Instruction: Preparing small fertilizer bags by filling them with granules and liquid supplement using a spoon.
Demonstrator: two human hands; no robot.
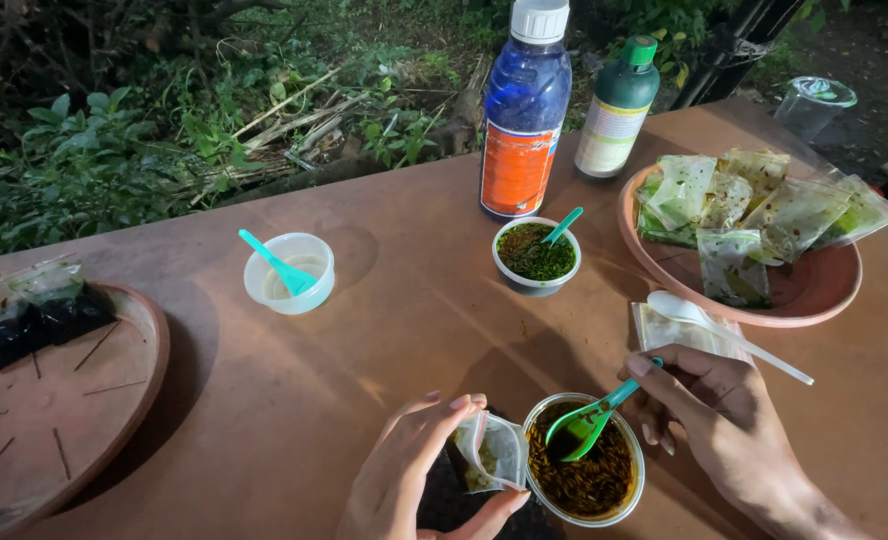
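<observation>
Head view: a small clear plastic bag (494,452) is being pinched open by the left hand (419,465), fingers curled on it, just beside a round cup of dark material (584,462) at the table's (364,330) near edge. A green spoon (589,420) is being gripped by the right hand (714,415), bowl tilted into the cup.

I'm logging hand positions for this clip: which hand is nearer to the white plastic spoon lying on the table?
Right. The right hand holds a green spoon just below the white spoon; the left hand, holding a small bag, is well to its left.
</observation>
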